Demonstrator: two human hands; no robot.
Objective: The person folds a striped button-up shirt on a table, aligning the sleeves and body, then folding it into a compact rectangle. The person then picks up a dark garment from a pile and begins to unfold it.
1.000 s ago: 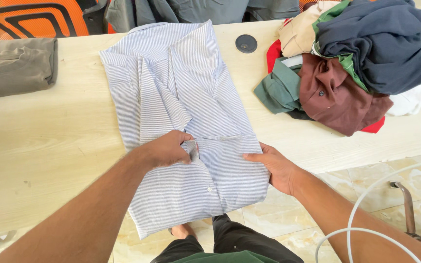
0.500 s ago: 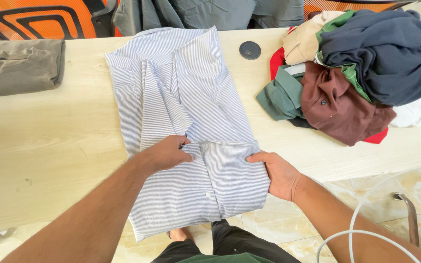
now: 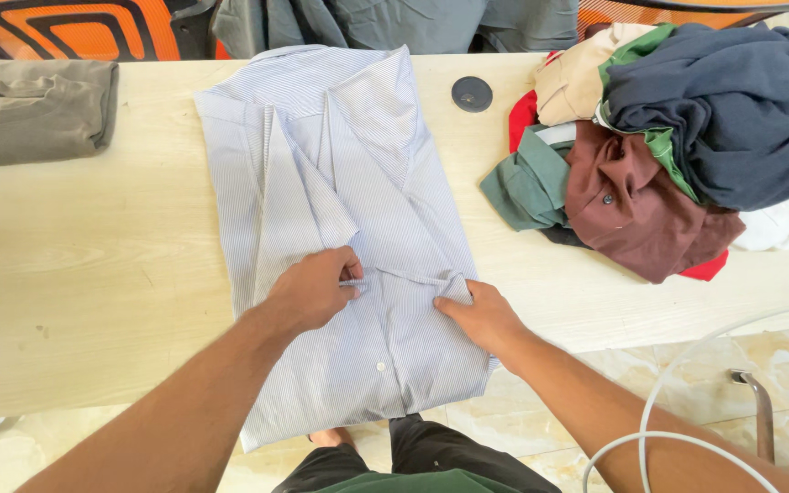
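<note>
Both hands pinch a fold across the striped shirt [image 3: 340, 228] at the table's [image 3: 93, 274] near edge: left hand [image 3: 312, 288], right hand [image 3: 477, 315]. Pulling evenly would keep the crease straight.

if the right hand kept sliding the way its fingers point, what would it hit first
Probably the left hand. The right hand points left across the striped shirt, along the fold both pinch, with only shirt cloth between them.

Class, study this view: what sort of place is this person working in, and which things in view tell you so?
Probably a laundry or garment-sorting workroom. Both hands pinch a fold of a striped shirt on a long wooden table, an unsorted pile of clothes lies to the right, and a folded khaki garment sits apart.
</note>
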